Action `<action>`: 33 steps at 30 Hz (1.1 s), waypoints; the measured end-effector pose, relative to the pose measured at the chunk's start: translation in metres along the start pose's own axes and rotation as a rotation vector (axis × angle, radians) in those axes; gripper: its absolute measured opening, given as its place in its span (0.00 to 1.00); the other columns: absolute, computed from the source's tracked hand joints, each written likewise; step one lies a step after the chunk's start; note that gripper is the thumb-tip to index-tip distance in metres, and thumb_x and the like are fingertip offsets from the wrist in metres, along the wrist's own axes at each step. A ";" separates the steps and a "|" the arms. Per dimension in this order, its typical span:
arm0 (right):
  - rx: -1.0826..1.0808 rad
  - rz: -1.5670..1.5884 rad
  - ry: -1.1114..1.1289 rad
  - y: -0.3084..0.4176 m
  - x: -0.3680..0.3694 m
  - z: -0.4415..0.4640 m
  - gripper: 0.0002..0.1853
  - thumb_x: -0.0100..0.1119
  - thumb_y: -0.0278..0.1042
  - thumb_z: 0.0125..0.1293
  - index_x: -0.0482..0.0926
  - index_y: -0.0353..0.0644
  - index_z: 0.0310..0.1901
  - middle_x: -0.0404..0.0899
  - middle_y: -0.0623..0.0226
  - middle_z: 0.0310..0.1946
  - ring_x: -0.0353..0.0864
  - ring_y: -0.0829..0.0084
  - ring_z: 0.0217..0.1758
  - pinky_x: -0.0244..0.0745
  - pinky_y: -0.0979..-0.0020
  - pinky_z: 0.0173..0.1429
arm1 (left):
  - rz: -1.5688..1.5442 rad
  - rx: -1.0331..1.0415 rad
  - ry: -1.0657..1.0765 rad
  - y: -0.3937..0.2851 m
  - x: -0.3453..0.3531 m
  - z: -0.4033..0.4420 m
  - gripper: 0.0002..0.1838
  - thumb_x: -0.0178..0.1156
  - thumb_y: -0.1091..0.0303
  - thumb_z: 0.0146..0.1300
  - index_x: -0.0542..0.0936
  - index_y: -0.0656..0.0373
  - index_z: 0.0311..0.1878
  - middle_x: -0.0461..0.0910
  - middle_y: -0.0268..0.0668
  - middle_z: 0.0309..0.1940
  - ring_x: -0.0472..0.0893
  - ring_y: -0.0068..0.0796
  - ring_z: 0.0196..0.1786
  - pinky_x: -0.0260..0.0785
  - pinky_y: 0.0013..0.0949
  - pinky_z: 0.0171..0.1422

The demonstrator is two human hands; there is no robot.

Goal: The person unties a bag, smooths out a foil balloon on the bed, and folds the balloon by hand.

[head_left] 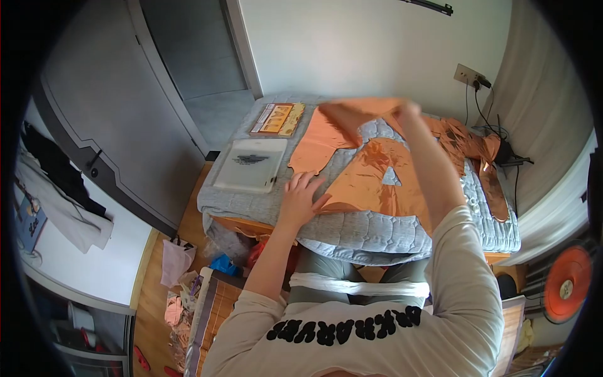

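Left hand (300,200): fingers loosely spread, right by the orange foil edges
Right hand (409,112): kinda blurry, fingers grasping a lifted orange sheet (361,112)
Bed (358,237): more orange pieces (367,182)

The right hand (409,112) was smeared by blur, so its fingers and its exact hold on the orange sheet (333,129) could not be made out; that sheet's raised edge was blurred too. Small print on the translucent case (260,173) was too tiny to read. The top edge cut off the black bar (433,7), the dark lens rim the curtain (537,125). The left forearm (271,264) partly covered a red bag (255,252).
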State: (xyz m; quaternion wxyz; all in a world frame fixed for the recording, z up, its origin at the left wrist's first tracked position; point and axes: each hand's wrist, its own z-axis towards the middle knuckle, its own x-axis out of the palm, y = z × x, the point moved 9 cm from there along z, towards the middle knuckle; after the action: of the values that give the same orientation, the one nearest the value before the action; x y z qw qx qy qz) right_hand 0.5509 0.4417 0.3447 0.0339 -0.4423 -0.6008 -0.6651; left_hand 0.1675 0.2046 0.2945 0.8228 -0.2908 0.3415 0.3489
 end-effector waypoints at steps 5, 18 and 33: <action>-1.146 -0.891 -0.137 0.212 0.039 -0.135 0.12 0.51 0.39 0.81 0.78 0.40 0.53 0.85 0.53 0.54 0.85 0.48 0.52 0.79 0.54 0.54 | -0.052 0.033 0.054 -0.006 -0.003 0.001 0.27 0.75 0.46 0.57 0.85 0.48 0.57 0.73 0.35 0.70 0.66 0.43 0.75 0.57 0.52 0.76; -0.691 -1.870 1.095 0.020 -0.128 -0.288 0.16 0.63 0.29 0.65 0.74 0.42 0.54 0.83 0.56 0.33 0.85 0.51 0.36 0.79 0.52 0.40 | -0.246 0.147 0.174 -0.010 0.001 -0.002 0.24 0.77 0.48 0.52 0.88 0.43 0.53 0.75 0.31 0.70 0.68 0.44 0.74 0.59 0.50 0.77; -0.735 -1.693 0.923 0.046 -0.139 -0.397 0.16 0.62 0.52 0.73 0.80 0.46 0.44 0.85 0.63 0.31 0.86 0.56 0.40 0.77 0.54 0.47 | -0.201 0.151 0.226 -0.015 0.006 -0.001 0.26 0.78 0.49 0.51 0.88 0.46 0.54 0.77 0.32 0.69 0.68 0.44 0.73 0.62 0.50 0.76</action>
State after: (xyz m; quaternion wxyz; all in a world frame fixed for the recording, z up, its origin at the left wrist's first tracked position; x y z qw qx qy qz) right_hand 0.4438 0.0325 0.3375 -0.3554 0.4410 -0.4035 -0.7186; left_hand 0.1817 0.1970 0.2930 0.8294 -0.2980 0.4265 0.2034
